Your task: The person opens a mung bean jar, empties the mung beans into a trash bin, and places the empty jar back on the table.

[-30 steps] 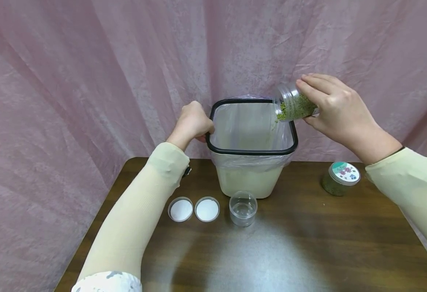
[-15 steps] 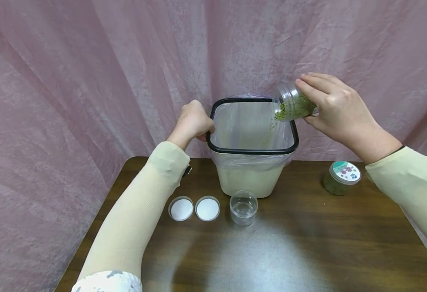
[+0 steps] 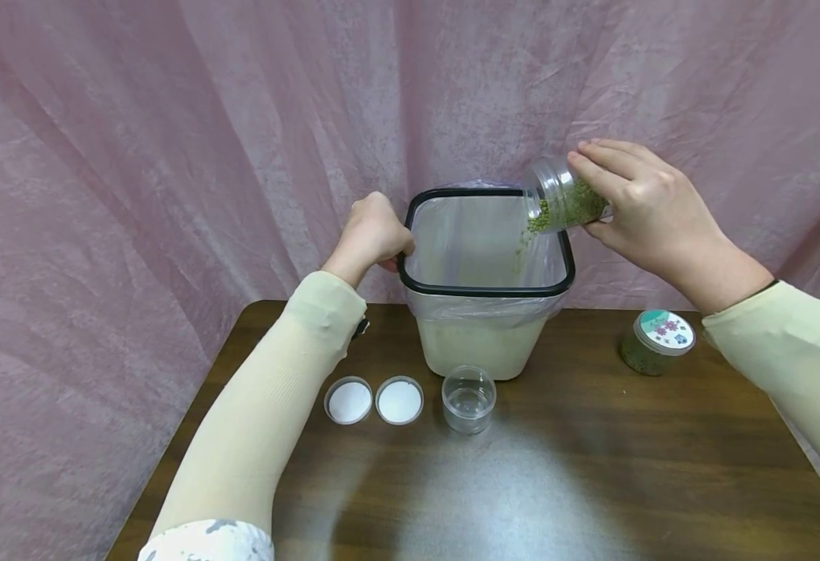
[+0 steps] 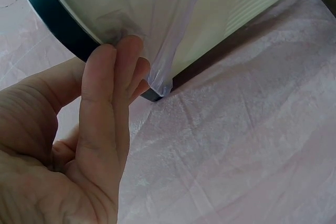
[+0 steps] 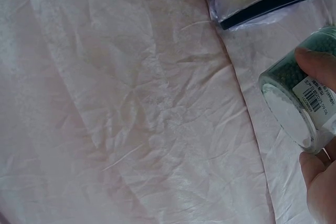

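My right hand [image 3: 651, 199] grips a clear plastic jar [image 3: 564, 199], tilted with its mouth over the right side of a bin. Mung beans [image 3: 541, 218] slide out of the jar and fall in a thin stream into the bin. In the right wrist view, the jar's base and barcode label [image 5: 315, 98] face the camera. The cream trash bin [image 3: 476, 339] has a black rim and a clear liner bag [image 3: 462, 238]. At the left side of that rim, my left hand [image 3: 374, 234] pinches the edge; in the left wrist view its fingers [image 4: 100, 87] lie along the outside.
An uncovered clear jar [image 3: 468, 401] stands before the bin. Left of it lie two round lids [image 3: 399, 400] with white inner faces. Farther right on the wooden table [image 3: 627, 467] is a lidded jar [image 3: 655, 343] of green contents. A pink curtain [image 3: 276, 140] hangs behind.
Mung beans keep falling from the tilted jar, with the falling stream a little different in each frame. Both hands stay in nearly the same place.
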`<state>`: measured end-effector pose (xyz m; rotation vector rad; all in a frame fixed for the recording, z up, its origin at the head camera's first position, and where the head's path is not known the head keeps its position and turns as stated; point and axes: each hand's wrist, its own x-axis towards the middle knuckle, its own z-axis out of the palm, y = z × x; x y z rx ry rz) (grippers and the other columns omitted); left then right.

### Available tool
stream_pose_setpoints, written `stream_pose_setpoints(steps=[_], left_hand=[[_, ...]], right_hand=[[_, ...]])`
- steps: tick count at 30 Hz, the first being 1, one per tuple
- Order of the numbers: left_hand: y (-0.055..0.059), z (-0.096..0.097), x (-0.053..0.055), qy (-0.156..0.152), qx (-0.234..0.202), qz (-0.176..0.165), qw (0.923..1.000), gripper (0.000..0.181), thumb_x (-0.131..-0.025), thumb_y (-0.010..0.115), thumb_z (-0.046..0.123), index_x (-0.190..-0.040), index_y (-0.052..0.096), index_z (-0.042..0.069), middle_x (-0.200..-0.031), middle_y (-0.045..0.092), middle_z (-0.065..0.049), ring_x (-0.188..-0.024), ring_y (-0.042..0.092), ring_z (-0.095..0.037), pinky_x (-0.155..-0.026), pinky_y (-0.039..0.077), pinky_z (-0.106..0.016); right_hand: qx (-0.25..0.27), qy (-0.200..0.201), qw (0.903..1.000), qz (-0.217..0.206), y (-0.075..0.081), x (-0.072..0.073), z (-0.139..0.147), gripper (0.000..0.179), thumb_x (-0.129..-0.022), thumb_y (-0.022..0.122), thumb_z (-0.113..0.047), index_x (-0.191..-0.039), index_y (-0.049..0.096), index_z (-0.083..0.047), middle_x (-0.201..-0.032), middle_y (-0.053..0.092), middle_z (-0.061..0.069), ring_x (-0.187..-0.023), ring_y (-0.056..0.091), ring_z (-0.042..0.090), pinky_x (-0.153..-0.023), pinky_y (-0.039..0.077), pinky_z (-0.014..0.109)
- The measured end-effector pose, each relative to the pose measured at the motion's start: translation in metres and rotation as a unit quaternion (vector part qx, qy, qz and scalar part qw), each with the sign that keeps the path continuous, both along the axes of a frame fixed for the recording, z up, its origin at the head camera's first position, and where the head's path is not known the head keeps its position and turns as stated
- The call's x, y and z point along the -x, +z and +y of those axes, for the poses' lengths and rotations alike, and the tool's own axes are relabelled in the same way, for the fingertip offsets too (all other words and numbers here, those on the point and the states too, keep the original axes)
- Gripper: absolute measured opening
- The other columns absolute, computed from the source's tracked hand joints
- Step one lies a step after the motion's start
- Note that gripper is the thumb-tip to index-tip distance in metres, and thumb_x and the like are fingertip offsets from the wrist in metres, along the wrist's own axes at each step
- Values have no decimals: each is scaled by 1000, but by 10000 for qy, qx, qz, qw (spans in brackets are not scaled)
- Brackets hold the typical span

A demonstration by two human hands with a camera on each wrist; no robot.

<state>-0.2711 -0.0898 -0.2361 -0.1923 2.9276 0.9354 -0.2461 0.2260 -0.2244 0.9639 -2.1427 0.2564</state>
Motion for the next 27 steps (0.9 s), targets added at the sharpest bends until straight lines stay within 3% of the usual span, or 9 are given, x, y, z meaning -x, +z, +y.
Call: stream_pose_setpoints(steps=[27], left_hand=[[2,0,0,46,-30,-43,10000,17,-66,70,6,-80,62,2,-70,66,-13,-47,66,-18,-52,56,-29]], right_hand=[[-48,-3,10000,60,1,1,0,80,-52,80,9,-127,57,-4,-128,57,19,-121,51,35,-111,33,33]])
